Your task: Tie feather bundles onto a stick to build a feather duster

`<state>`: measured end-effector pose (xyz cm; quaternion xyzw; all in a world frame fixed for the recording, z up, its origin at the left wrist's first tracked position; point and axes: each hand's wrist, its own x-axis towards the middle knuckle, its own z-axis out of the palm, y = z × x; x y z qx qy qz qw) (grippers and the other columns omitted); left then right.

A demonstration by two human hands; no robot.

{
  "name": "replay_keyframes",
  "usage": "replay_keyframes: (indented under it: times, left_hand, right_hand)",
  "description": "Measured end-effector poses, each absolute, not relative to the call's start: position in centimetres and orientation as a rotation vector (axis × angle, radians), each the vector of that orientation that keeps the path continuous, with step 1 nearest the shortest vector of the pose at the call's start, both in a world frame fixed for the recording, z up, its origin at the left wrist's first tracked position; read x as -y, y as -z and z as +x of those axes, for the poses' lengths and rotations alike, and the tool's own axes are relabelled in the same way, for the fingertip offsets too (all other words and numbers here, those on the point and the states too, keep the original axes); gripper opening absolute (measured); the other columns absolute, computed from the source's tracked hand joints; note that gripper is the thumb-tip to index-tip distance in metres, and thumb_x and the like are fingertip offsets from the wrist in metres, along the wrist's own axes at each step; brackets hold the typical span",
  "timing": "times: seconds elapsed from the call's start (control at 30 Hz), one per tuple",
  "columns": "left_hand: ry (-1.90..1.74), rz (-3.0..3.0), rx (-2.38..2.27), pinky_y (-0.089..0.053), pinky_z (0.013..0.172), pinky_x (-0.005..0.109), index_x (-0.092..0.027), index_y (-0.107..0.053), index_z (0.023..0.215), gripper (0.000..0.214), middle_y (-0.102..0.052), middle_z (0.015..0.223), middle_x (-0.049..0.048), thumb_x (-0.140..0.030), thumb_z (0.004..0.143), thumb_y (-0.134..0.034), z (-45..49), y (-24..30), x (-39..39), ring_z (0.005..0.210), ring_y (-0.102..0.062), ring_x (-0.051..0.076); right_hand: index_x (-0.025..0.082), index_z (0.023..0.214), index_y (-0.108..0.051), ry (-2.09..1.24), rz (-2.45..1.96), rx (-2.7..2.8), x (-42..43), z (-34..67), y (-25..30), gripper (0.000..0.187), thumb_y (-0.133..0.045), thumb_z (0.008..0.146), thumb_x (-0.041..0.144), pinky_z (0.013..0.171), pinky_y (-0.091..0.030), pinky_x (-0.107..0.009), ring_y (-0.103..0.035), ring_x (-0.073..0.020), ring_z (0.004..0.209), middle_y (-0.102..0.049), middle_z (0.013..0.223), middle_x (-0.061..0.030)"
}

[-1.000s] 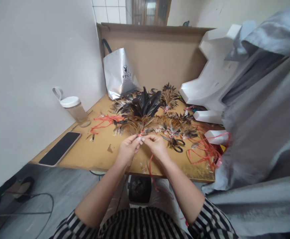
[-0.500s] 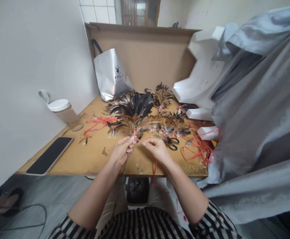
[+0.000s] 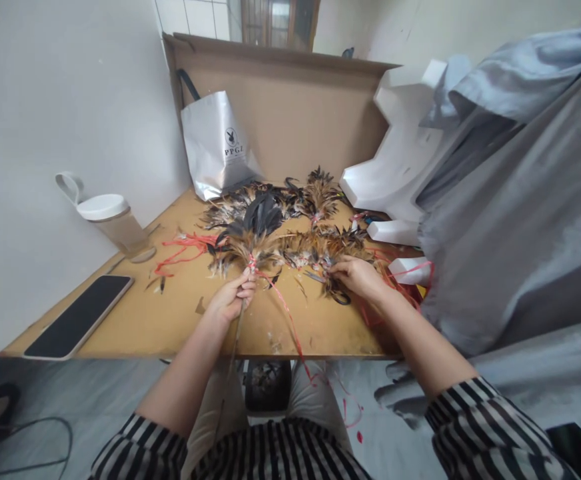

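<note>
My left hand [image 3: 233,293] is closed around the bound base of a feather bundle [image 3: 258,230], dark plumes above and brown ones below. A thin stick [image 3: 235,333] runs down from that hand. Red plastic twine [image 3: 288,310] is wrapped at the bundle's base, and its loose end trails over the table edge. My right hand [image 3: 358,277] has its fingers drawn together at the edge of a row of brown feather bunches [image 3: 300,247]. Just by those fingers lie scissors [image 3: 341,298] with dark handles, partly covered. What the fingertips pinch, if anything, is hidden.
A phone [image 3: 80,317] and a lidded cup [image 3: 115,223] are at the left of the table. Behind stands a silver bag [image 3: 215,147] against cardboard [image 3: 300,113]. White foam [image 3: 395,153] and grey cloth [image 3: 510,220] border the right side. More red twine [image 3: 185,248] lies left.
My right hand has let go of the red twine and moved right to the feather bunches beside the scissors. The twine now hangs loose. My left hand still holds the feather bundle.
</note>
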<state>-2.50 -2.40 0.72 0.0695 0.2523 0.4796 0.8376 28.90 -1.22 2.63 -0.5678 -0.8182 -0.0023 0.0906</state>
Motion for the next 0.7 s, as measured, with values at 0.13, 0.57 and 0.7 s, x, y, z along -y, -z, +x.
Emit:
replay_keyframes:
  times: [0.13,0.57,0.7]
  left_hand:
    - [-0.993,0.107,-0.509,-0.023,0.030,0.004,-0.012,-0.047,0.081,0.011,-0.039,0.064,-0.0030,-0.010,0.088,-0.039,-2.7,-0.5,2.3,0.041,-0.036,-0.001]
    - [-1.012,0.130,-0.497,-0.024,0.030,0.004,-0.011,-0.049,0.083,0.013,-0.041,0.065,-0.0019,-0.008,0.088,-0.037,-2.7,-0.3,2.4,0.041,-0.037,-0.001]
    - [-1.031,0.165,-0.519,-0.024,0.030,0.004,-0.011,-0.050,0.083,0.013,-0.043,0.066,-0.0011,-0.006,0.087,-0.039,-2.4,-0.1,2.3,0.042,-0.037,-0.001]
  right_hand:
    - [0.028,0.099,-0.068,0.122,-1.692,2.703,0.4,27.5,-3.6,0.029,-0.043,0.086,0.023,0.068,-0.039,-0.022,-0.059,-0.0160,0.088,-0.063,0.096,-0.0053]
    - [0.016,0.077,-0.064,0.009,-1.838,2.496,0.2,27.3,-4.2,0.012,-0.057,0.071,0.024,0.058,-0.039,-0.025,-0.060,-0.0194,0.069,-0.065,0.078,-0.0094]
    - [0.014,0.072,-0.063,-0.921,-1.434,1.914,1.4,23.9,-5.5,0.030,-0.060,0.071,0.044,0.046,-0.032,-0.022,-0.045,-0.0097,0.048,-0.060,0.060,-0.0027]
